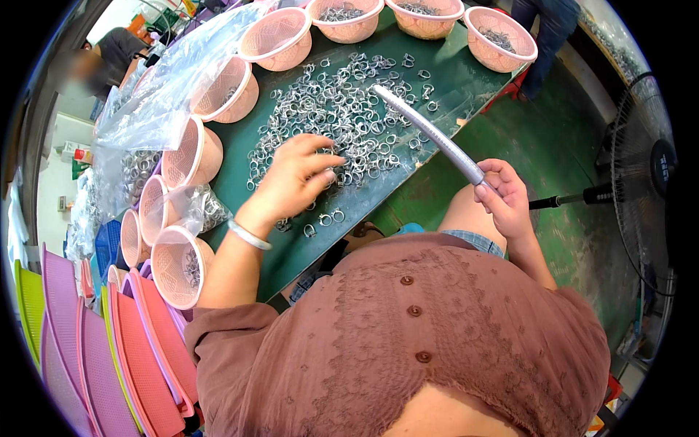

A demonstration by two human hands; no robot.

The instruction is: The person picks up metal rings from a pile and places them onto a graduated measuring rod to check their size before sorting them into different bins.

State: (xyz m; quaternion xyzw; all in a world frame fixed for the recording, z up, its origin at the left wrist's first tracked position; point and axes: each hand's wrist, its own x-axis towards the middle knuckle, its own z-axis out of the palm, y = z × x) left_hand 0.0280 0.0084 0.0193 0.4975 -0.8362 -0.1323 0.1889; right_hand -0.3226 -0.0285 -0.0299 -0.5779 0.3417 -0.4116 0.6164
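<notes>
Several pink baskets (483,56), metal rings (499,38) inside

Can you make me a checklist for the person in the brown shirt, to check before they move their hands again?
1. Is the silvery rod held firmly? Ok, as far as it shows: the right hand grips its near end.
2. Is the rod's far end away from the pink baskets? Ok: it points over the table, apart from them.
3. Is the left hand at the metal rings? Ok: it is at the near side of the pile.
4. Is a ring pinched in the left hand? Cannot tell.
5. Are all the table's rings in one pile? Not ok: a few lie apart, nearer the person.
</notes>
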